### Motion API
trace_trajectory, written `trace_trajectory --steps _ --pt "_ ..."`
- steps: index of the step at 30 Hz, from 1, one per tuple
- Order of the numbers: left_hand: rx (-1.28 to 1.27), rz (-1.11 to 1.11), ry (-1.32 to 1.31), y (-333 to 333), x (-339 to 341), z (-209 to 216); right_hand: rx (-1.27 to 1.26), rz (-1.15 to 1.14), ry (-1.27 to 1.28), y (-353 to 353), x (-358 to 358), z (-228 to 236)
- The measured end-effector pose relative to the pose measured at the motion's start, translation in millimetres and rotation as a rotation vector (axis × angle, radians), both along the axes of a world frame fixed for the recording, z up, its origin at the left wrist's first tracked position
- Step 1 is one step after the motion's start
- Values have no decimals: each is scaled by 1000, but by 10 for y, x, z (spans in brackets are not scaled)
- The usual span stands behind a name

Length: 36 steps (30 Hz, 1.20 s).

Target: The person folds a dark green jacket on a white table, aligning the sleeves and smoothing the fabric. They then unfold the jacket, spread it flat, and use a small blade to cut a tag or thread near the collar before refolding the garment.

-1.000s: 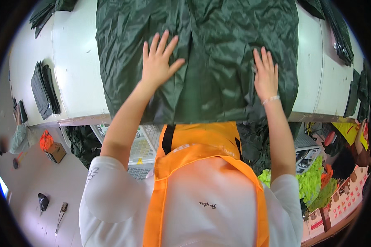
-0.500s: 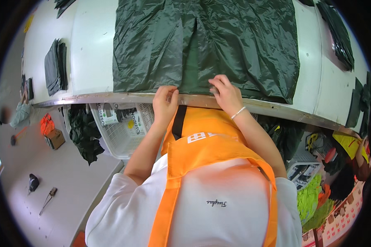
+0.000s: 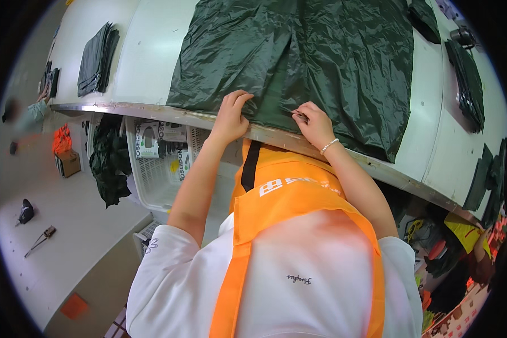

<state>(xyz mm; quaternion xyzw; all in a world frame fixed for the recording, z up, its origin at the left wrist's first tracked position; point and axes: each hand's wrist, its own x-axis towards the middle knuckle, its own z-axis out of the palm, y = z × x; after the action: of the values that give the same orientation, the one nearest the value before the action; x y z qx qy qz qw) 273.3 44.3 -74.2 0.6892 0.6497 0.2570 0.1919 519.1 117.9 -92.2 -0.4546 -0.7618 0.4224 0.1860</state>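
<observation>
A wide piece of dark green, shiny, wrinkled fabric lies spread on the white table, its lower edge along the table's front. A smoother strip runs up its middle between two folds. My left hand rests on the fabric near the front edge, left of that strip, with thumb and fingers apart. My right hand is on the right of the strip. Its thumb and fingers are pinched together at the fabric, and a small dark thing shows between them, too small to name.
Folded dark stacks lie on the table, one at left and one at right. Below the front edge stand a white basket with packages and dark green cloth. A co-worker's arm shows at far left.
My left hand has moved forward onto the fabric, and its fingers have spread. My right hand stays near the strip, now pinched. The view has turned, so the table edge slants.
</observation>
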Motion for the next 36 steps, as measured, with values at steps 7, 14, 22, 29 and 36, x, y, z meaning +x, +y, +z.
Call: trace_trajectory --steps 7,14,22,29,36 --pt "63 10 72 -46 -42 11 53 25 -11 -22 -1 -19" --pt "29 605 -1151 158 -231 186 -108 -27 78 29 29 141" --pt "44 501 -1277 249 -36 517 -223 -66 278 -1 -111 444" --pt "279 329 -556 271 80 572 -953 -247 516 264 -794 855" --pt "640 101 -59 293 244 846 -703 -222 536 280 -702 1169"
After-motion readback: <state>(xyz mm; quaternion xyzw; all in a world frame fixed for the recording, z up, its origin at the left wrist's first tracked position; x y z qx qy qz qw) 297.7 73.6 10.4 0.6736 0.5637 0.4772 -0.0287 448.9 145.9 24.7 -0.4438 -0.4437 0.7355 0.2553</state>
